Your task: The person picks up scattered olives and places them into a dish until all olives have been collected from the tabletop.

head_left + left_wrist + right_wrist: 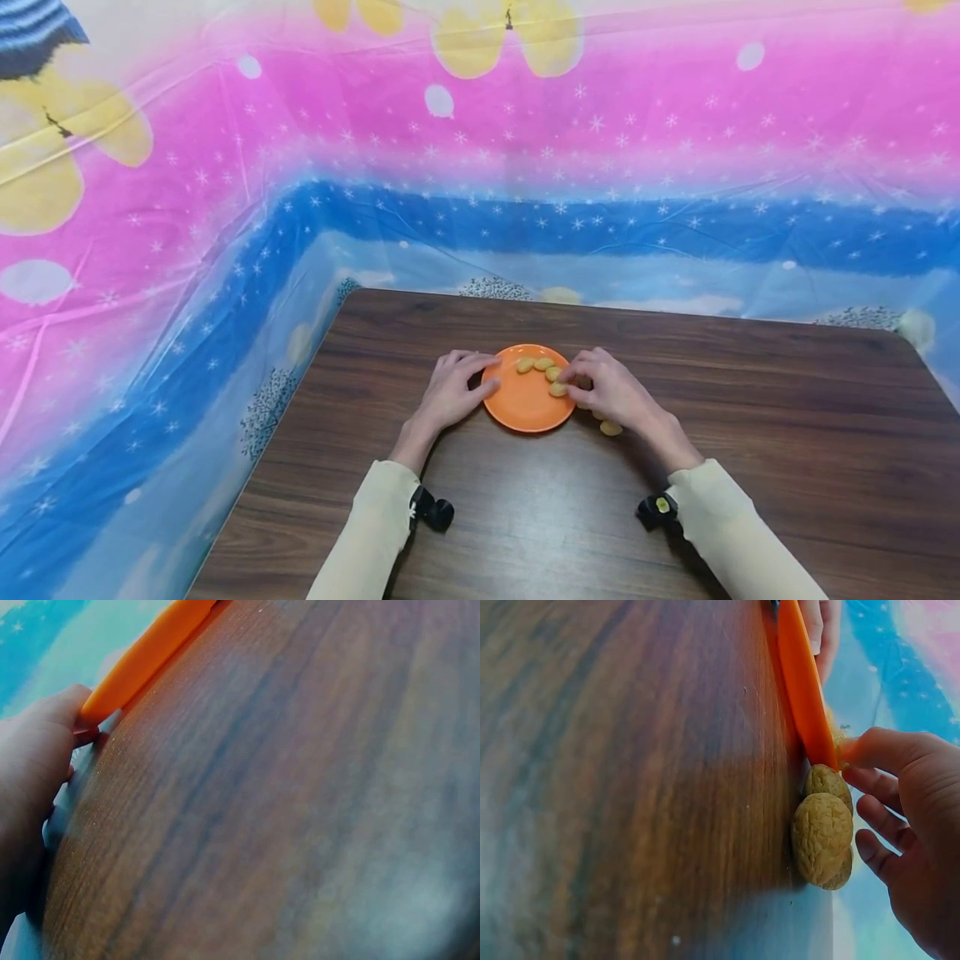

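Note:
An orange plate (525,408) lies on the wooden table with several small oval, yellow-brown pieces (543,364) along its far and right side. At the left rim, my left hand (452,390) rests with thumb and index finger spread over the edge; in the left wrist view the thumb (66,705) meets the rim. My right hand (611,387) pinches one oval piece (557,389) just inside the right rim. Below that hand, more oval pieces (822,838) with wrinkled, potato-like surfaces lie on the table beside the plate, partly hidden from the head view.
The dark wooden table (787,417) extends well to the right of the plate. Its far edge borders a pink and blue printed cloth (637,142) hung behind and to the left. Black wrist cameras (435,510) sit at both cuffs, low over the table.

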{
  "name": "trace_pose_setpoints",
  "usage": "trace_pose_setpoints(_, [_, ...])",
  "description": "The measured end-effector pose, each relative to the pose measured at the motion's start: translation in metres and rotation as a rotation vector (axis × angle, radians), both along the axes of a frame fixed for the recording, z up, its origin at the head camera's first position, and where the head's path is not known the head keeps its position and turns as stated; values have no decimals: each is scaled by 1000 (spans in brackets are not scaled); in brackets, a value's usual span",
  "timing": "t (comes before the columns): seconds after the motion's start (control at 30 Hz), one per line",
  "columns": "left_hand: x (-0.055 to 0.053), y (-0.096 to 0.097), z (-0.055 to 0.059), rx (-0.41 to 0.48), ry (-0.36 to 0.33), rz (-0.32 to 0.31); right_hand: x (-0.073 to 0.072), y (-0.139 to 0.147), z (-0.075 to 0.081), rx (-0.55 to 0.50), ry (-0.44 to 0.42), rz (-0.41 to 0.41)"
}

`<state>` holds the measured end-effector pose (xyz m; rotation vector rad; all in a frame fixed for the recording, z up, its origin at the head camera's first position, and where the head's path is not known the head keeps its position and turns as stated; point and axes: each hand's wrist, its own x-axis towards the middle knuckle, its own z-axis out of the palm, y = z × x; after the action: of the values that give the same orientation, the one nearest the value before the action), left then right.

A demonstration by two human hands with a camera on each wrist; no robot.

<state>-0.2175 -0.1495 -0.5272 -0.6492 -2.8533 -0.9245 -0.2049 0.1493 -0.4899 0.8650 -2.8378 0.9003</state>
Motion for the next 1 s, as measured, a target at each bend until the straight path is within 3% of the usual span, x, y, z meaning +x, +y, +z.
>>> trace_pose_setpoints(0.67, [1,0,2,0,-26,4,1,25,4,11,45,-42])
trace_pose_setpoints(1.0, [1,1,1,-4,-13,0,-6,40,3,-8,-2,-63])
